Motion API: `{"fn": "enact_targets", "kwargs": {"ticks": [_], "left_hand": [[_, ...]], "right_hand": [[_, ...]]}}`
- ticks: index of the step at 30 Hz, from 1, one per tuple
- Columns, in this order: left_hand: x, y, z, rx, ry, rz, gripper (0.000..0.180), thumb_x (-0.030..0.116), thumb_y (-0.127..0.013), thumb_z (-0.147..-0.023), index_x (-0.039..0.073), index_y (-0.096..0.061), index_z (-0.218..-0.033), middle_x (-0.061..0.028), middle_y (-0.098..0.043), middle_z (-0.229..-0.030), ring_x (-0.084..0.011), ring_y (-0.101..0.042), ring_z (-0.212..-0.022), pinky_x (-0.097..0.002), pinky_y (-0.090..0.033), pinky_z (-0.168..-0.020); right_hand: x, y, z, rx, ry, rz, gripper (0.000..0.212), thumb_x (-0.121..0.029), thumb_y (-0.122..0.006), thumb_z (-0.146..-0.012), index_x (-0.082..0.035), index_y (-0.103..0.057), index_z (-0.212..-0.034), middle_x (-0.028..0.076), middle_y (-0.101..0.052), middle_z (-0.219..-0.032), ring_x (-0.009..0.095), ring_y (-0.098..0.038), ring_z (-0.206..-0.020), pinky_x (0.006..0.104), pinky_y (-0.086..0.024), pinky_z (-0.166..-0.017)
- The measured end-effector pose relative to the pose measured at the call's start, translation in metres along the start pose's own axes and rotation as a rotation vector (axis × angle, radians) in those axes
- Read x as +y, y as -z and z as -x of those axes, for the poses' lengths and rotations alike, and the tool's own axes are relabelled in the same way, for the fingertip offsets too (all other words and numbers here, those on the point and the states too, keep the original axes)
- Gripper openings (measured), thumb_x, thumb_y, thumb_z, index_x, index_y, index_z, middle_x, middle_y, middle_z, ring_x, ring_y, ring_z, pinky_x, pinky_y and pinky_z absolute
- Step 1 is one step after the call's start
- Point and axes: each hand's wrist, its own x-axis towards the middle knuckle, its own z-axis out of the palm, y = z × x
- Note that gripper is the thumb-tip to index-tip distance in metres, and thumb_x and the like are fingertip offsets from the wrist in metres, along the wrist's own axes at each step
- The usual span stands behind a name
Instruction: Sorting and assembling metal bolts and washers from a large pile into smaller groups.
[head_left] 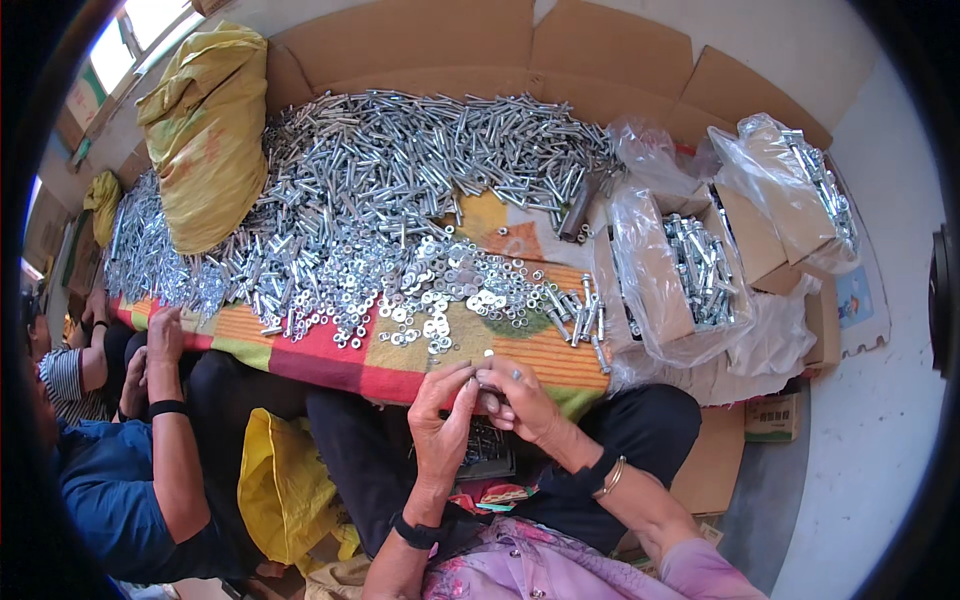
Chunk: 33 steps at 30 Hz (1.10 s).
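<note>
My left hand (444,425) and my right hand (522,402) meet at the table's near edge, fingertips close together. Both are closed in a pinch; whatever sits between them is too small and hidden to make out. A small grey round shape shows at my right fingers, possibly a ring or a washer. Just beyond my hands lies a spread of silvery washers (437,325) on the colourful checked cloth (388,372). Several bolts with fittings (580,316) lie loose beyond my right hand. A big heap of metal bolts (420,140) covers the back of the table.
Boxes of finished-looking bolts (700,262), lined with clear plastic, stand at the right. A dark metal tube (578,210) lies near them. A yellow sack (205,140) rests on the heap's left. Co-workers (125,470) sit at my left, beside a yellow bag (285,490).
</note>
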Motion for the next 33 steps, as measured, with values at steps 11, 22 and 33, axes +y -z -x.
{"fn": "enact_targets", "kwargs": {"ticks": [11,22,33], "left_hand": [[0.010,0.002,0.004,-0.162,0.067,0.116,0.022,0.001,-0.057,-0.087,-0.004,-0.061,-0.109,-0.0066,-0.062,-0.096,-0.0098,-0.056,-0.089,-0.0231,-0.044,-0.078],[0.000,0.010,0.021,-0.082,0.336,0.314,0.022,-0.003,-0.056,-0.086,-0.004,-0.059,-0.108,-0.0057,-0.064,-0.093,-0.0096,-0.057,-0.088,-0.0226,-0.045,-0.078],[-0.005,0.015,0.030,-0.129,0.098,0.022,0.021,-0.004,-0.059,-0.082,-0.002,-0.062,-0.102,-0.0096,-0.063,-0.093,-0.0134,-0.060,-0.086,-0.0239,-0.046,-0.076]], "right_hand": [[0.015,-0.007,0.002,0.440,0.768,0.853,0.017,-0.005,-0.054,-0.084,-0.001,-0.055,-0.101,0.012,-0.058,-0.062,0.025,-0.060,-0.054,0.0338,-0.045,-0.048],[0.026,-0.013,0.005,0.472,0.728,0.945,0.018,-0.004,-0.051,-0.082,-0.001,-0.051,-0.100,0.016,-0.058,-0.060,0.026,-0.063,-0.058,0.0359,-0.046,-0.053],[0.041,-0.002,0.008,0.476,0.681,1.016,0.018,-0.007,-0.053,-0.082,-0.003,-0.051,-0.099,0.015,-0.056,-0.060,0.027,-0.060,-0.055,0.0353,-0.045,-0.051]]}}
